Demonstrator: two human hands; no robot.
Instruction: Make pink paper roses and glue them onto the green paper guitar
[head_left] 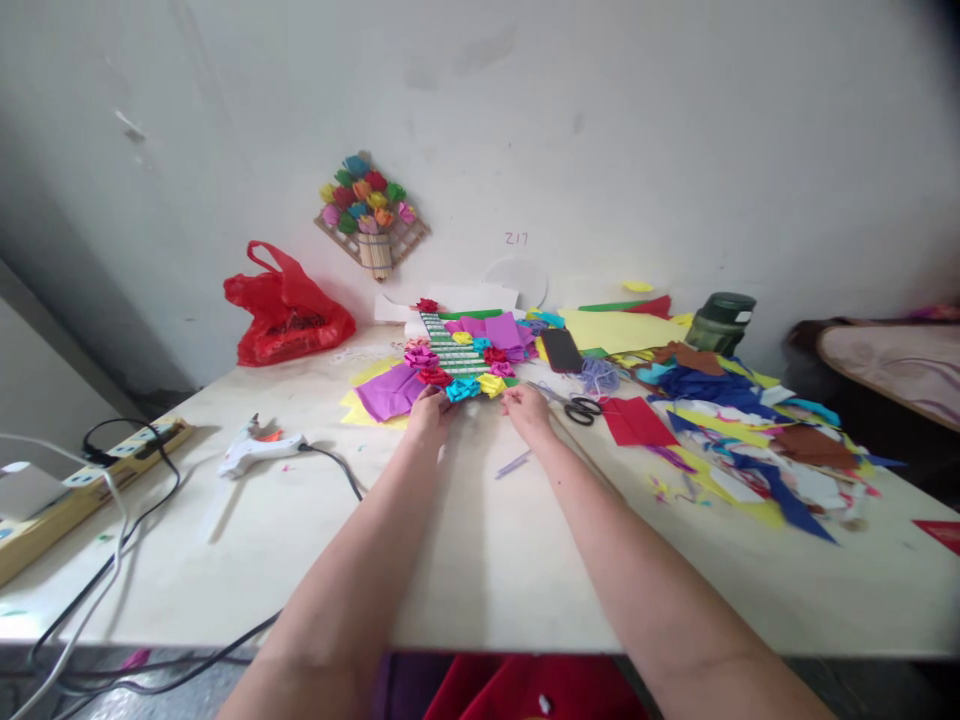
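Note:
A paper-flower craft lies on the table in front of me, a green and white striped piece edged with crepe-paper flowers. My left hand is closed at its front left corner, by a red flower and a blue flower. At the front right corner, my right hand has its fingertips pinched together, just beside a yellow flower. Both thumbs and the exact grip are small and partly hidden. Purple paper lies left of the craft.
A white glue gun with a black cord lies left, near a power strip. Right are scissors, a phone, purple yarn, red paper and paper scraps. A red bag and a dark bottle stand behind.

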